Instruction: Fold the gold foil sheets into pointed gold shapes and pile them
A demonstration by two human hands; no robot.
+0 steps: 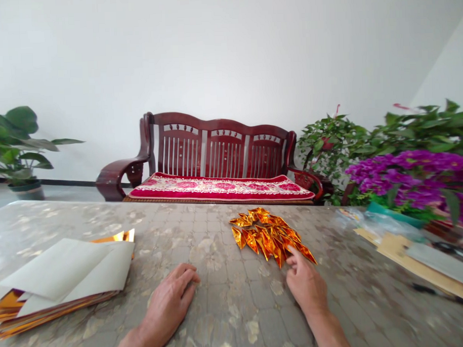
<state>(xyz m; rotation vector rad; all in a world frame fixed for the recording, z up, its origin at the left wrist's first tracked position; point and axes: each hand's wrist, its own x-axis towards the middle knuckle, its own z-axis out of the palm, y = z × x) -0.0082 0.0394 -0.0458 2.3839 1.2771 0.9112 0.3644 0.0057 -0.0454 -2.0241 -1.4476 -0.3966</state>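
Observation:
My left hand (pixel 171 297) rests on the patterned tabletop, its fingers loosely bent and its thumb a little apart, with nothing held. At the near edge of a cluster of folded gold foil paper pieces (pixel 264 238), my right hand (pixel 306 282) reaches out its index finger. That fingertip touches or nearly touches one of the pointed pieces; the other fingers curl under, and no held item shows. To the left of my left hand lies a stack of gold foil paper sheets (pixel 68 270), the top ones showing their pale backs.
The table (pixel 216 290) has a glossy cover. At its right lie cardboard strips (pixel 405 248), clear plastic wrap (pixel 388 223) and a dark pen-like item (pixel 423 288), near purple flowers (pixel 414 177). Behind stands a wooden bench (pixel 223 148); a potted plant (pixel 23 145) is at left.

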